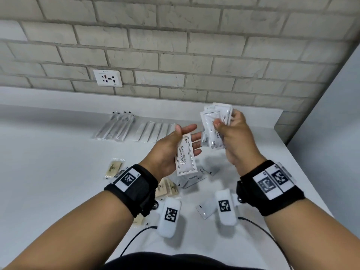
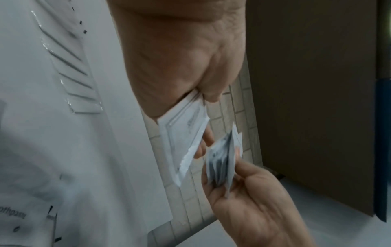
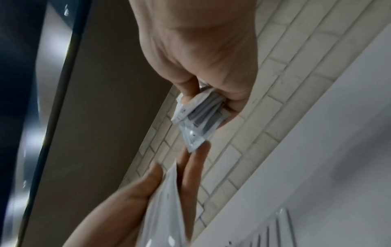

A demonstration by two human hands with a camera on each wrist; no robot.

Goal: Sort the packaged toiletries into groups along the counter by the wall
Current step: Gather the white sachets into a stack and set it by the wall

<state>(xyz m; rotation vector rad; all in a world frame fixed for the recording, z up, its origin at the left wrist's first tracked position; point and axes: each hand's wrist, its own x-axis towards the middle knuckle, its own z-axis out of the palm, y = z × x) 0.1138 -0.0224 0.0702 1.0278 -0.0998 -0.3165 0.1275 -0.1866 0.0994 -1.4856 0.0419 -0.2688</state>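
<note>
Above the white counter point(image 1: 58, 152), my left hand point(image 1: 183, 137) holds one white sachet point(image 1: 186, 154) printed "shampoo with conditioner", pinched by the thumb against the straight fingers. In the left wrist view the same sachet point(image 2: 182, 133) juts out from under the thumb. My right hand point(image 1: 228, 121) hovers just right of it and grips a fanned stack of similar sachets point(image 1: 212, 125). That stack point(image 3: 201, 117) is squeezed between thumb and fingers in the right wrist view. The two hands are close, with the stack almost touching the left fingertips point(image 3: 203, 150).
By the wall lie a row of clear-bagged dark items point(image 1: 116, 125) and a row of flat white packs point(image 1: 153, 130). Beige packets point(image 1: 114, 168) and white toothpaste packs point(image 1: 191, 179) lie scattered below my hands. A wall socket point(image 1: 107, 77) is at the back; the counter ends at right.
</note>
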